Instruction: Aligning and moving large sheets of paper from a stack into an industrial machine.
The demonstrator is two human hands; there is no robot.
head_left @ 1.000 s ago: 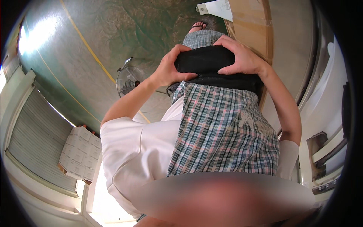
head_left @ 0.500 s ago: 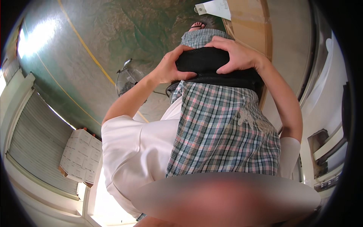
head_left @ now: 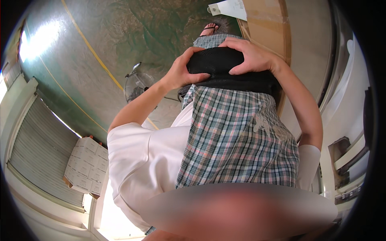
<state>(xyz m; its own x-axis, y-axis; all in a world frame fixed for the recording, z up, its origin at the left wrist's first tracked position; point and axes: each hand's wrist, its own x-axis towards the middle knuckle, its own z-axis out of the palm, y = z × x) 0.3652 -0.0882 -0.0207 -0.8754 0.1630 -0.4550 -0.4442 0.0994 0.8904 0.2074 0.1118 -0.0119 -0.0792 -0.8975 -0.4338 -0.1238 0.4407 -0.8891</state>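
A black fabric item (head_left: 217, 62) with a fine mesh-like surface lies across my lap, over a plaid apron (head_left: 237, 132). I cannot tell its exact kind. At its left end my left hand (head_left: 181, 71) grips it, thumb along the near side and fingers over the far edge. My right hand (head_left: 257, 59) holds the right part the same way, its thumb pressed on the top and its fingers curled at the far edge. The fingertips of both hands are partly hidden behind the fabric. More black cloth lies bunched beneath, toward my waist.
To the far right stands a cardboard box (head_left: 267, 30) with a white sheet (head_left: 229, 9) at its edge. A floor fan (head_left: 138, 86) is on the left, near my left forearm. White cartons (head_left: 86, 166) are stacked by a roller shutter (head_left: 44, 148).
Both hands keep their hold on the black fabric. Its upper face has shifted slightly, and the mesh texture shows more clearly now.
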